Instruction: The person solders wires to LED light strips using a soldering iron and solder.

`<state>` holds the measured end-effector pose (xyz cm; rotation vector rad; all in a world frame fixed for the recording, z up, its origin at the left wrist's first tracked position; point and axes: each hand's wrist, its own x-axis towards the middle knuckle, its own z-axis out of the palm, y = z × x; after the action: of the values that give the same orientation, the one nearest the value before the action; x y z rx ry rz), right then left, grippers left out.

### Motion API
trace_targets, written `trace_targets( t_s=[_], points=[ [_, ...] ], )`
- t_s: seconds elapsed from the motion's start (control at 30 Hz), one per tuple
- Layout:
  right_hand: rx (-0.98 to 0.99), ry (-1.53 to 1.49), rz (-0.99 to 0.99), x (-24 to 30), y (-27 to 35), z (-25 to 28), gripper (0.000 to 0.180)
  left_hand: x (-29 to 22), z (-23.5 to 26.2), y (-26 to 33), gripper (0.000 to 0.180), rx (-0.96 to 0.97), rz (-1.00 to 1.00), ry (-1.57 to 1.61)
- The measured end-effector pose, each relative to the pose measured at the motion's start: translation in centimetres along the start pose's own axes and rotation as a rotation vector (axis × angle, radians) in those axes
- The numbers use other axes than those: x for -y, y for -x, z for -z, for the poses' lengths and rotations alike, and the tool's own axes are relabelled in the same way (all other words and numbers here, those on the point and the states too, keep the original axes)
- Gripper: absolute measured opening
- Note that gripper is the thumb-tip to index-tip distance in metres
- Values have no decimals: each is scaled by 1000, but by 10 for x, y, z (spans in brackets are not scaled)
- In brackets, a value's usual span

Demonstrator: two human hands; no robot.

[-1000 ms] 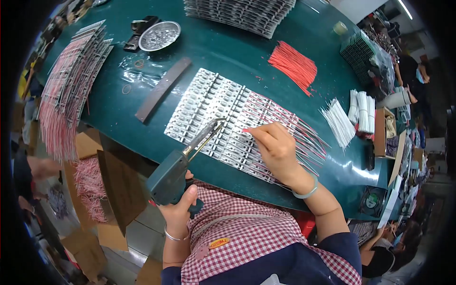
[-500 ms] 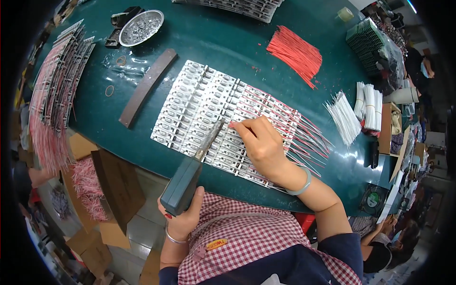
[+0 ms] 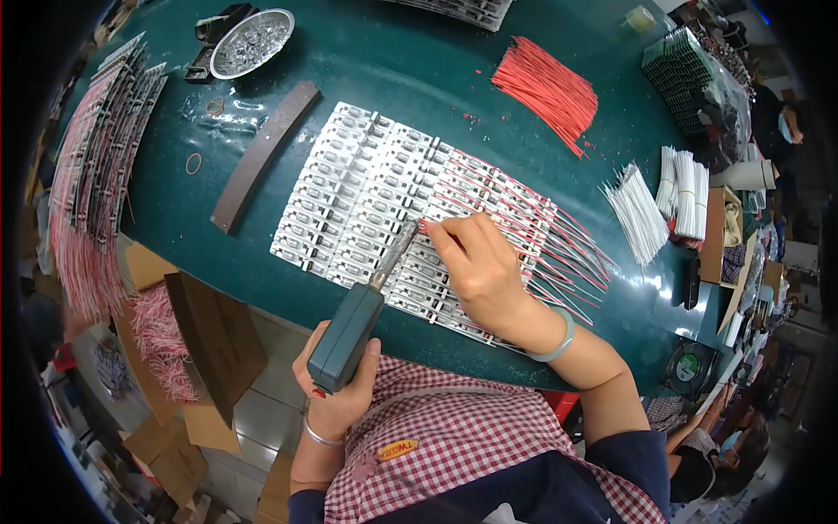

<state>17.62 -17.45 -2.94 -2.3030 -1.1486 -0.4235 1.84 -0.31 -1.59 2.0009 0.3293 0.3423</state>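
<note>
My left hand (image 3: 345,402) is wrapped around the dark green body of a soldering gun (image 3: 347,336). Its long metal tip points up and right, reaching the middle of a set of white circuit board panels (image 3: 349,188) laid flat on the table. Close beside that tip, my right hand (image 3: 484,271) is closed in a pinch over the boards. What lies between its fingertips is too small to make out; red shows at the fingertips. Thin red and white wires (image 3: 567,253) run from the right part of the panels and spread past their edge, partly under my right hand.
On the green table (image 3: 393,70) lie a dark curved bar (image 3: 266,157), red wires (image 3: 546,92), white wires (image 3: 635,214) and a metal bowl (image 3: 253,44). Wired panels (image 3: 105,175) are stacked at the left edge. A cardboard box (image 3: 214,341) stands below. Another person sits at lower right.
The soldering gun and my left hand have shifted slightly right and up, its tip closer to my right fingertips. My right hand keeps its pinch. The whole view has shifted a little.
</note>
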Motion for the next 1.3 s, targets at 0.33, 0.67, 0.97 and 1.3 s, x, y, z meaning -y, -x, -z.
trace_targets(
  t_s=[0.33, 0.67, 0.97, 1.3],
  points=[
    [1, 13, 1, 1, 0, 0, 30, -8, 5, -3, 19, 71, 43, -75],
    [-17, 23, 2, 2, -1, 0, 28, 8, 15, 21, 45, 50, 126, 93],
    [-40, 5, 33, 5, 3, 4, 29, 0, 9, 15, 34, -39, 67, 66],
    [-2, -8, 29, 6, 4, 0, 31, 4, 8, 18, 20, -11, 37, 12]
  ],
)
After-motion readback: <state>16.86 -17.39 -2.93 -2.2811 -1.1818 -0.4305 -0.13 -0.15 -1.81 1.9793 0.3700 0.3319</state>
